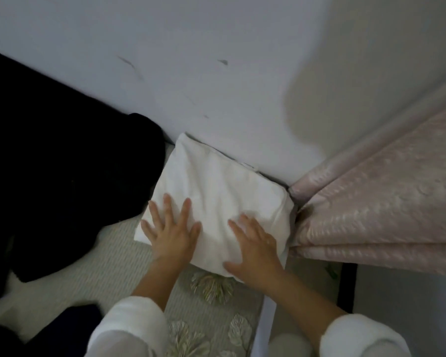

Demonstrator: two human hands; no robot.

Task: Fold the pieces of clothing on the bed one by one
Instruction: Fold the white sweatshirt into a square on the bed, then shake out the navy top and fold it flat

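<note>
Against the pale painted wall [191,73]: your folded white cloth garment [216,186] sits on the leaf-patterned bedcover [108,264], far edge touching it.
Left hand [170,234]: flat, fingers spread, pressing its near corner.
Right hand [255,247]: flat too, apart from the left.
Risk: uneven release may spring the folds open.
Black clothing heap [62,163]: along the wall too; tugging it could drag your fold.

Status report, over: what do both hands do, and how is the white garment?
Left hand, right hand: open, flat on white garment. Garment folded, on bed, against wall. Black clothing at its left edge, pink fabric at its right.
</note>
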